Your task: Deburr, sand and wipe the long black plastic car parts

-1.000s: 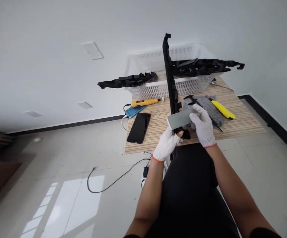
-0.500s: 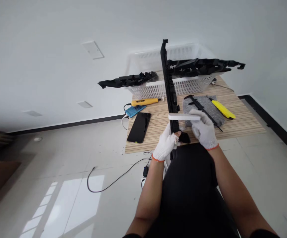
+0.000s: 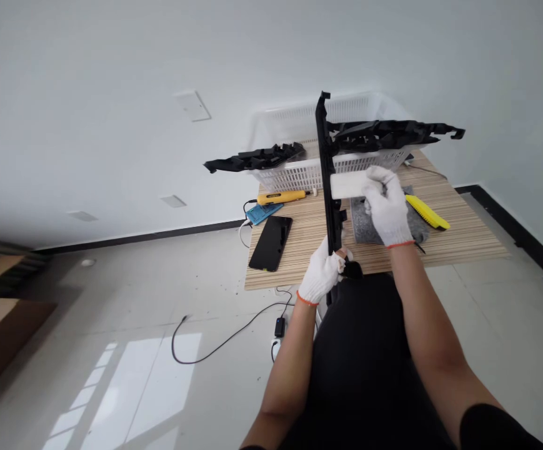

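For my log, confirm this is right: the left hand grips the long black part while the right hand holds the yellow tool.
Not the yellow tool: the head view shows the right hand holding a flat white piece. The left hand grips the long black part.

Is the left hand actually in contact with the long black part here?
Touching: the head view shows the gloved left hand closed around the lower stretch of the long black part, its thumb lying across it.
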{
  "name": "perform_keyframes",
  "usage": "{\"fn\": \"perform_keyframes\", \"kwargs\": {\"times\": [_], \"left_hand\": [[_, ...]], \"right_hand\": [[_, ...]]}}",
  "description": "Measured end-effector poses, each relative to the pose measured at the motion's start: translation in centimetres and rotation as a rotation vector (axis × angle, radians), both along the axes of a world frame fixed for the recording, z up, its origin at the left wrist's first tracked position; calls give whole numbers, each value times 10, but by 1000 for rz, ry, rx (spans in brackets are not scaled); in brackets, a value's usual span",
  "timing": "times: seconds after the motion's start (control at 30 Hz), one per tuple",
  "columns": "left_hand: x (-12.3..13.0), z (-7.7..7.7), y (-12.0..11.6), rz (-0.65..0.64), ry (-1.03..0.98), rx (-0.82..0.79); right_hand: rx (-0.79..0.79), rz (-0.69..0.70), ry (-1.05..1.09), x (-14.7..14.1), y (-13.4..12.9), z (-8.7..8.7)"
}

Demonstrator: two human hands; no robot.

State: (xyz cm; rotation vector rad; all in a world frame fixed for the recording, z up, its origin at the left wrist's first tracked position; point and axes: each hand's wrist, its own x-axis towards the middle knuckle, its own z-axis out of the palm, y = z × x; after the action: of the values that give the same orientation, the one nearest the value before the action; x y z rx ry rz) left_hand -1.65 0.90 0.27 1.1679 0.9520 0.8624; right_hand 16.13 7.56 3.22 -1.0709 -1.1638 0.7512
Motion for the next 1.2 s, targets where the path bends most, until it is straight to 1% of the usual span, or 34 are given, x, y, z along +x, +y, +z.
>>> {"fn": "perform_keyframes", "kwargs": {"times": [0.1,0.13,0.23,0.27,0.33,0.37,0.4,0.47,0.5,0.53,0.6,0.63,0.73,0.77,0.8,0.9,0.93,0.97,1.0,1.07,1.1,1.13,1.2], "left_hand": [[0,2,-1,14,7,-4],[0,2,-1,19,8,-4],[0,-1,0,7,-15,6],[0,-3,0,5,-16,10],[1,-5,1,19,1,13],[1,-6,2,28,11,15],[1,-7,2,36,20,18],[2,-8,3,37,31,33],[2,-9,3,37,42,52],[3,-9,4,42,57,76],[5,-10,4,56,89,119],[5,-10,5,63,101,133],[4,-8,5,52,128,140],[2,-7,5,40,146,136],[-1,-6,6,20,169,130],[-10,-1,6,-45,238,106],[-13,0,7,-62,248,102],[-15,2,7,-75,252,100],[-17,4,7,-84,256,99],[-18,6,7,-101,275,100],[-18,7,7,-112,293,100],[-17,7,7,-121,312,98],[-16,6,7,-133,333,92]], "right_hand": [[-83,163,-15,6,8,-3],[-91,164,-25,8,9,-4],[-8,-33,52,9,9,-9],[-2,-28,66,8,9,-10],[-29,78,30,6,9,-12],[-33,91,19,5,10,-12],[-19,54,35,4,11,-14],[16,-64,133,1,13,-17],[0,-60,173,0,14,-19],[-39,-3,184,-1,14,-22],[-93,121,136,-2,12,-27],[-84,124,99,-3,11,-29],[21,-39,69,-2,6,-33],[24,-54,81,-1,4,-33],[-1,-21,92,0,1,-33],[-124,197,87,2,-6,-34],[-146,229,85,2,-9,-35],[-150,206,97,2,-11,-36],[-138,134,125,2,-13,-36],[-101,-53,204,2,-15,-37],[-94,-103,234,1,-15,-37],[-100,-104,244,0,-16,-37],[-133,7,204,-2,-16,-37]]}}
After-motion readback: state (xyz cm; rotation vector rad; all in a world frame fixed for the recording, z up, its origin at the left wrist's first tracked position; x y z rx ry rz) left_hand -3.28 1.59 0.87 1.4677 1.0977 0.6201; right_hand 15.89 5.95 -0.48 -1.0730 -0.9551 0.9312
